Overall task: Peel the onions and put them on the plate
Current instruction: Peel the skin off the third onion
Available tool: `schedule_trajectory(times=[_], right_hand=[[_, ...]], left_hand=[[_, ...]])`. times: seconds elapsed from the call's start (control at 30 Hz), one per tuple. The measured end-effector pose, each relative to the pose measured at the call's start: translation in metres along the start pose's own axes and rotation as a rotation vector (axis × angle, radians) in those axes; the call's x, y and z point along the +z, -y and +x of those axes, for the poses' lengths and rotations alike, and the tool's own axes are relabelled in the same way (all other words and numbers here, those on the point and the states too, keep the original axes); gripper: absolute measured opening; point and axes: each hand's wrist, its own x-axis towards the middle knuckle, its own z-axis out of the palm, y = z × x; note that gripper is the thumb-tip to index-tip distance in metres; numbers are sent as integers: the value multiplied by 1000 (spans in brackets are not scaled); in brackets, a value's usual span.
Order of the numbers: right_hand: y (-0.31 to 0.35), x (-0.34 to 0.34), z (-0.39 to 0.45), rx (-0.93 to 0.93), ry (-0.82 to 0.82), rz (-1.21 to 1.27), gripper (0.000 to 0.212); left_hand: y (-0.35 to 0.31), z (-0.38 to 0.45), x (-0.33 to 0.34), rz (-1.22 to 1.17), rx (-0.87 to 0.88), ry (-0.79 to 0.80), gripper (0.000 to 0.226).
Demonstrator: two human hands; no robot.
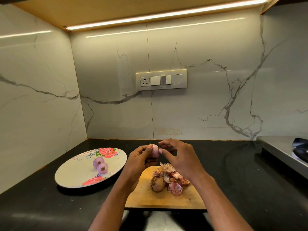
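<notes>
1. A pale pink onion [154,150] is held above the far edge of the wooden cutting board [150,195], just below the centre of the frame.
2. The left hand [141,157] is curled round the onion, its thumb laid across the top.
3. The right hand [176,154] is set against the onion's right end; thumb and forefinger appear to be pinching a scrap of skin there, though that spot is too small to be sure.
4. Two peeled onions [100,164] are seen touching each other on the floral plate [75,174], left of the board in the lower left of the frame.
5. One unpeeled brown onion [157,184] is noted on the board, with a heap of loose skins [173,179] just beside it to the right.
6. Board and plate are borne by a black counter [241,172]; a switch panel [161,79] is fixed to the marble wall at the frame's centre.
</notes>
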Motion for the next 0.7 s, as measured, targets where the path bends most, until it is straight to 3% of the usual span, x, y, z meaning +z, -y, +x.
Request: schedule_trajectory(times=[0.2, 0.47, 0.7], right_hand=[[3, 3, -3, -66, -39, 0, 20], [8, 2, -3, 3, -99, 6, 10], [3, -3, -2, 57, -34, 30, 16]], left_hand=[[0, 0, 2, 2, -8, 2, 30], [3, 1, 5, -38, -13, 32, 34], [0, 1, 1, -110, -5, -23, 28]])
